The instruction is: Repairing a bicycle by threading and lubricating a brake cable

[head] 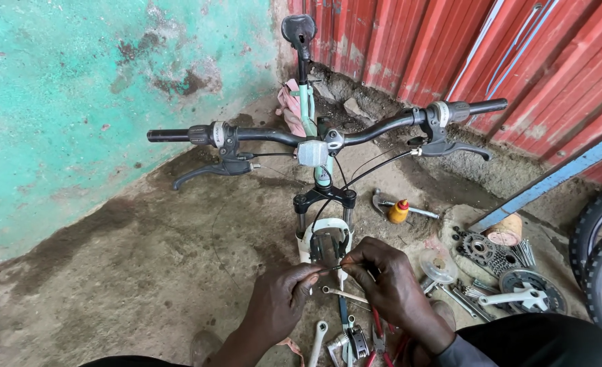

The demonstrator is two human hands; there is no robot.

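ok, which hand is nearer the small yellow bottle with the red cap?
Right. The right hand sits just below-left of the small yellow bottle with the red cap; the left hand is farther left.

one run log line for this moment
left hand: pinches thin cable | right hand: pinches same cable | at: front fork | tools on ground

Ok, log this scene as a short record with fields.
Setting: dirt floor, turquoise wall, red corrugated sheet
Bicycle: frame without front wheel, handlebar toward camera
Left hand: pinching a thin cable at the fork
Right hand: pinching the same cable
Nearby: wrenches, sprockets, small yellow bottle
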